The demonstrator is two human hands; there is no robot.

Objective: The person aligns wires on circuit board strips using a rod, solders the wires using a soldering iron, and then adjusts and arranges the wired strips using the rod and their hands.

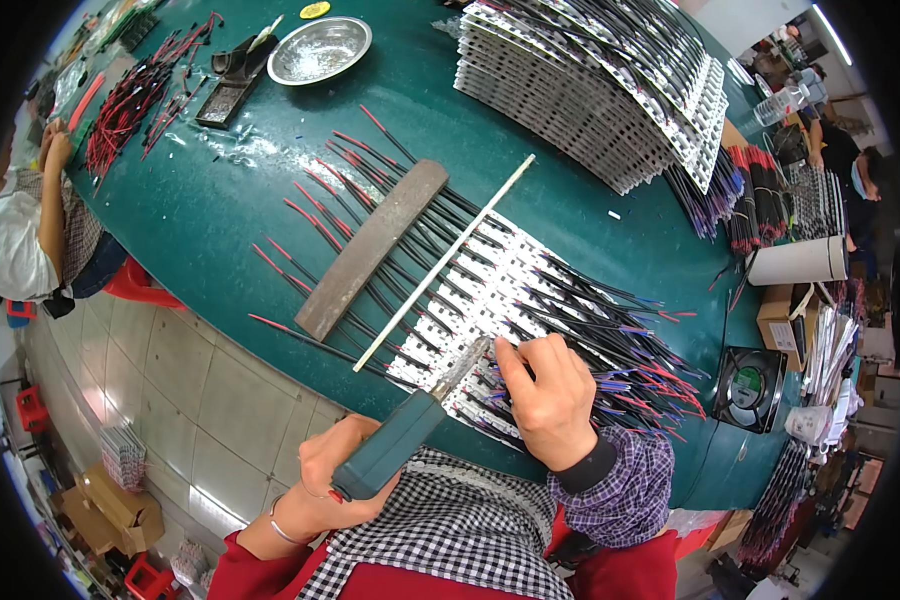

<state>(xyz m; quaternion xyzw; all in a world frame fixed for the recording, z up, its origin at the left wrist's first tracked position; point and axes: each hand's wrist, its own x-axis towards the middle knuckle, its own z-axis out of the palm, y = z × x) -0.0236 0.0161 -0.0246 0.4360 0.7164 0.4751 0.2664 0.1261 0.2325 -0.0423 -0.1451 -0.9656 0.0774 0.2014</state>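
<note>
My left hand is wrapped around the dark green handle of a soldering iron. Its metal shaft slants up and right, with the tip low over a white perforated board. Beside that tip my right hand has its fingers closed in a pinch at the board; what they hold is hidden. Black wires with red and blue ends fan out to the right of the board. More black wires with red ends reach left, under a grey-brown bar. A thin pale rod lies across them.
Tall stacked white boards with wires stand at the back right. A metal bowl, a small black tray and red-black wires lie far left. A black fan sits right. Another person sits at the left.
</note>
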